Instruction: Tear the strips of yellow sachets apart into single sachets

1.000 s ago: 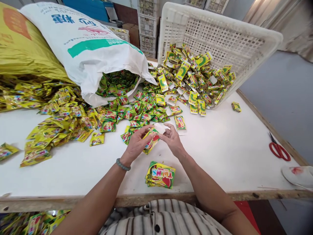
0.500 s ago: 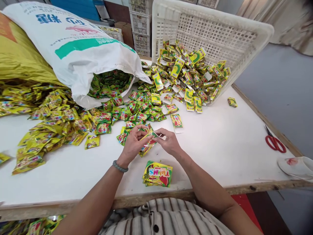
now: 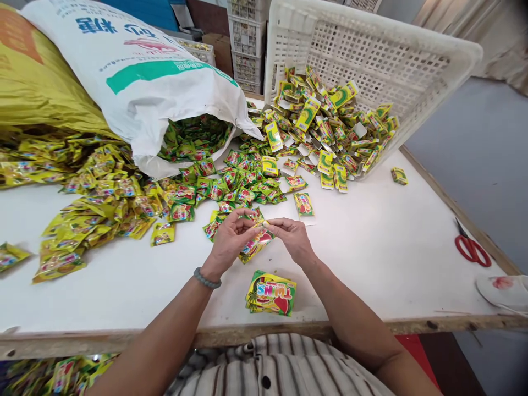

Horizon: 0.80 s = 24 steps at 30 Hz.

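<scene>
My left hand [image 3: 231,237] is closed around the side of a small yellow-and-green printed candy box [image 3: 256,246], fingers curled behind it. The thumb and fingers of my right hand [image 3: 292,237] pinch the upper end of the same box, with the fingertips of both hands close together there. A short stack of flat "TWINS" candy boxes [image 3: 272,294] lies below my hands near the table edge. Green candy packets [image 3: 243,190] lie just beyond my left hand, partly hidden by it. An open-ended box [image 3: 304,204] lies beyond my right hand.
A tipped white basket [image 3: 371,49] spills many small boxes [image 3: 325,129] onto the table. Left of it, a white sack [image 3: 144,104] holds green packets. Yellow packets [image 3: 99,203] are heaped beside a yellow sack [image 3: 37,82]. Red-handled scissors [image 3: 472,250] lie at the right.
The right fingertips have come in against the upper end of the box, which is tilted differently. The whole view has shifted slightly, so the table's contents appear further right.
</scene>
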Motion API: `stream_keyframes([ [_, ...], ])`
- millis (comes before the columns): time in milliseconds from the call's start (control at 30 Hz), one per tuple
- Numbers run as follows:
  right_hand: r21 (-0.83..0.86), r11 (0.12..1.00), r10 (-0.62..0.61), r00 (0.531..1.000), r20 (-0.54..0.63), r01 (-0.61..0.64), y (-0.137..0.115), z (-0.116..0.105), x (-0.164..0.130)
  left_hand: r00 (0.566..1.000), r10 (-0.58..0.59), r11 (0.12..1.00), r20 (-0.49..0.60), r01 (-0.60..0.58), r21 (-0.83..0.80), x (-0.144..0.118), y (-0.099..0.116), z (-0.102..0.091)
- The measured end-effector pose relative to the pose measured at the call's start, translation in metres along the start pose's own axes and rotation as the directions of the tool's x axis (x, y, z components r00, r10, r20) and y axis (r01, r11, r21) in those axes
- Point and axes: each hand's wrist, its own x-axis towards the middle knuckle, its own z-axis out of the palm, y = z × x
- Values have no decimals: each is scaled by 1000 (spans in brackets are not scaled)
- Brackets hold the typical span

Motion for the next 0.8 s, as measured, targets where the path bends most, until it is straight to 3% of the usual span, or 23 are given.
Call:
stream_keyframes([
  [100,-19,1000,19,1000,-14,-19,-1,-1,-1,1000,-13,1000,11,13,-22,0,1,0],
  [267,-211,975,-84,995,-50,72,-5,-1,-4,990,-139,976,-12,135,-173,0,2,1],
  [500,-103,994,44,999,-6,-45,-4,-1,-4,943,-333,879,7,313,-359,3,3,1],
  [600,-274,960,-56,998,7,56,-6,-1,-8,926,-377,847,-8,342,-408,4,3,1],
  [700,-479,858,-181,982,54,184,-8,-1,-10,926,-377,844,-26,332,-422,5,3,2],
  [800,-407,905,-114,992,49,124,-7,-1,-10,925,-380,847,-21,339,-409,5,1,3],
])
